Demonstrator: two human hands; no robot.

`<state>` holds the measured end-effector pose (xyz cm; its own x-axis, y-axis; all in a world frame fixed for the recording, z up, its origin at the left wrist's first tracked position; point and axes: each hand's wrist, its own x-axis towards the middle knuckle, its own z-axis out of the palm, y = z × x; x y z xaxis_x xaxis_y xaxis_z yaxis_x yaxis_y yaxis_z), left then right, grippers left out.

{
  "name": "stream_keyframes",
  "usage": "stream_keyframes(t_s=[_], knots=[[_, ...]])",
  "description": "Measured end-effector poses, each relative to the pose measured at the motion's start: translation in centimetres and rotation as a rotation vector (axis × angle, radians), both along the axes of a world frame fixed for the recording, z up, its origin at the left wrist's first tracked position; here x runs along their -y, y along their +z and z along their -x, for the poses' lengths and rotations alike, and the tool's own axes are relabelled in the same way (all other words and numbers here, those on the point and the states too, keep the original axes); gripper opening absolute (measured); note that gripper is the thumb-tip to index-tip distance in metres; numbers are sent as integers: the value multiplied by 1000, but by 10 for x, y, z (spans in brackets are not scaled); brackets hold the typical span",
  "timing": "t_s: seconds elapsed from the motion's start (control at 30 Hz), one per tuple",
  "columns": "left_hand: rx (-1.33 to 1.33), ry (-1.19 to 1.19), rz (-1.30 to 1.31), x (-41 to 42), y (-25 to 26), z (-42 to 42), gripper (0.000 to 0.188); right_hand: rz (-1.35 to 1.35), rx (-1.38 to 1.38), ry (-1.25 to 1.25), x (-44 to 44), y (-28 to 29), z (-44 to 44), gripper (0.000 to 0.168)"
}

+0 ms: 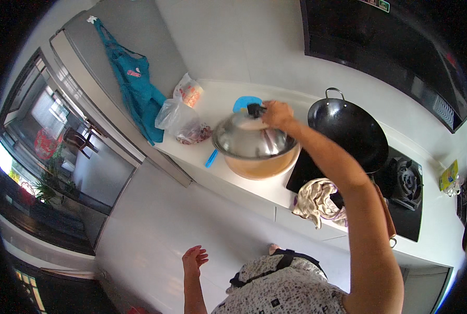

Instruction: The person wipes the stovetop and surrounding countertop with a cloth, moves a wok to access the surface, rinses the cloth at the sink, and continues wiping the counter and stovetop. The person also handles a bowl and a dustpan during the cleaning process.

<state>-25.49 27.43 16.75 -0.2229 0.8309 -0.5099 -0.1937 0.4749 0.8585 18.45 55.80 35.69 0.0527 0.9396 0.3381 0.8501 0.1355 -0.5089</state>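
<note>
My right hand [277, 114] grips the black knob [256, 110] of a domed, shiny metal lid [253, 141]. The lid covers most of the mouth of a tan basin [253, 168] on the white counter; whether it rests on the rim or hangs just above cannot be made out, and the basin's inside is hidden. Low in the view, away from the counter, my left hand [195, 259] hangs above the floor with nothing in it, fingers apart. A blue handle [211, 158] sticks out left of the basin, and a blue flat item [246, 103] lies behind it.
A black wok [345, 129] sits on the gas hob [400, 216], right of the basin. A crumpled cloth [318, 198] hangs over the counter's front edge. Plastic bags [180, 117] with food stand at left, near a hanging teal apron [133, 78]. A black range hood [374, 51] juts out above.
</note>
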Motion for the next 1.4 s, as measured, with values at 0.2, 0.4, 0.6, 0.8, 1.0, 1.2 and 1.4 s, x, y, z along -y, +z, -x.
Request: stream_keyframes(t_s=[0.2,0.4,0.6,0.8,1.0,1.2,1.4], knots=[[176,-25,-46,-45,11,-16,28,34,-202,10,38,112,-52,47],[301,-344,-33,-149,29,-69,37,-191,-235,-335,107,88,-171,46],[404,-635,51,-239,56,-141,56,43,48,-847,153,54,-198,45],[449,-726,181,-283,21,-170,58,78,4,-930,143,38,-184,49],[419,-667,87,-284,13,-186,46,122,41,-914,134,53,-177,44],[373,-639,58,-273,25,-182,49,179,97,-1060,136,26,-172,42],[248,-620,72,-260,45,-141,48,211,206,-1014,140,20,-155,44]])
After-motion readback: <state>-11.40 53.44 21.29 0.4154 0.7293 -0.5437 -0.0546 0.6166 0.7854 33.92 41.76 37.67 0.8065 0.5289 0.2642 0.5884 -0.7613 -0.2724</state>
